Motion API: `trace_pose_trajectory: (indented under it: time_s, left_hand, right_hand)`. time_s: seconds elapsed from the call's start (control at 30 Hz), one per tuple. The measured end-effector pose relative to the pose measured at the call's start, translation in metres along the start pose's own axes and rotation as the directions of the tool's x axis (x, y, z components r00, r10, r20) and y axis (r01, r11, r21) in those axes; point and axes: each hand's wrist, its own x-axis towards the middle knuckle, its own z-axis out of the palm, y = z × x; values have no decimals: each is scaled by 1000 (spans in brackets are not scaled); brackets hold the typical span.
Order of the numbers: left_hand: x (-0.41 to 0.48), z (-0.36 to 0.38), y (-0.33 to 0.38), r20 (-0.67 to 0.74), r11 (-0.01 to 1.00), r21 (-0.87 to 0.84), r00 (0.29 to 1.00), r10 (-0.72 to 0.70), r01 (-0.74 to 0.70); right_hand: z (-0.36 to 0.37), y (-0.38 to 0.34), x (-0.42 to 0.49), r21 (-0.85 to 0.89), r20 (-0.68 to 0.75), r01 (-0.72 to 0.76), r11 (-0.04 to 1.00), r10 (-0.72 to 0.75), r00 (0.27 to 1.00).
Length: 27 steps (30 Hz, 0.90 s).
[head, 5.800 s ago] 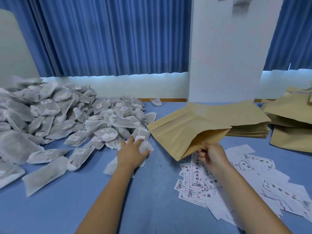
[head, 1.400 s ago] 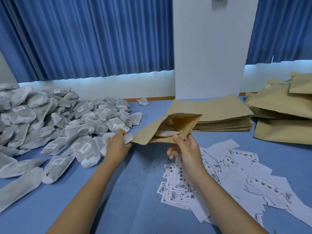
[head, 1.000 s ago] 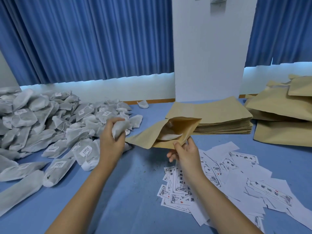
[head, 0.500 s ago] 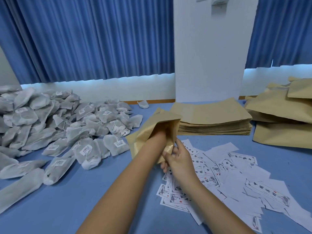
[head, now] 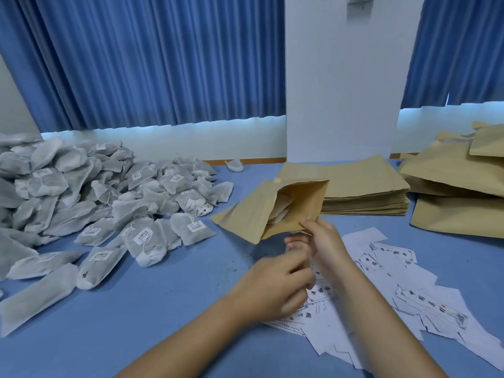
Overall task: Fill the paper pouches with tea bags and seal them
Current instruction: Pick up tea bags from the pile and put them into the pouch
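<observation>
My right hand point(head: 324, 244) pinches the lower lip of an open brown paper pouch point(head: 245, 214), held tilted just above the blue table point(head: 136, 309). White tea bags point(head: 281, 214) show inside its mouth. My left hand point(head: 272, 287) is low over the near edge of the printed paper labels point(head: 422, 298), fingers curled. Whether it pinches a label is unclear. A big heap of loose tea bags point(head: 95, 192) lies to the left.
A flat stack of empty pouches point(head: 365, 186) sits behind the held pouch. Larger brown pouches point(head: 450, 173) pile up at the right edge. A white pillar point(head: 341, 91) and blue curtains stand behind the table. One stray tea bag point(head: 234, 165) lies at the back.
My left hand took a tea bag from the heap, pushed it into the pouch, then came out and dropped down onto the labels. The pouch mouth has opened toward me again.
</observation>
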Motion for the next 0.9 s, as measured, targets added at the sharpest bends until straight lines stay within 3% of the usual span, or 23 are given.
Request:
trace_pose_trajectory:
  time_s: [0.07,0.1,0.17,0.4,0.47,0.53,0.67,0.73,0.77,0.83,0.9]
  left_hand:
    - [-12,9,-6,254,972,55,939,-234,227]
    - [-17,15,-12,303,924,80,875,-379,373]
    - [-19,23,-21,334,855,86,794,-508,511]
    - [-2,30,-32,219,743,43,720,-659,668]
    - [0,29,-33,73,769,132,768,-637,625]
    - [0,26,-35,-8,741,89,744,-668,666]
    - [6,21,-32,115,629,-70,632,-766,774]
    - [9,12,-29,137,613,26,605,-784,789]
    - [10,4,-23,118,635,169,624,-773,754]
    - [9,-12,-10,12,675,449,751,-660,585]
    - [6,-22,15,-13,696,568,850,-527,440]
  right_hand:
    - [-3,-5,1,5,9,-33,999,33,999]
    - [-4,-6,1,-18,13,-41,999,41,999]
    - [-3,-5,1,-41,20,-47,998,48,999]
    - [-2,0,-1,-76,-10,-84,994,84,996]
    - [-4,-1,1,-86,-22,-89,992,87,996]
    - [-7,-2,2,-94,-23,-87,992,85,996]
    - [-8,-3,3,-81,-15,-80,994,79,997]
    - [-9,-3,4,-66,-21,-78,995,77,997]
    - [-10,-3,4,-59,-27,-79,995,78,997]
    - [-12,-3,5,-61,-55,-86,994,83,995]
    - [-13,-1,6,-103,-89,-82,991,72,993]
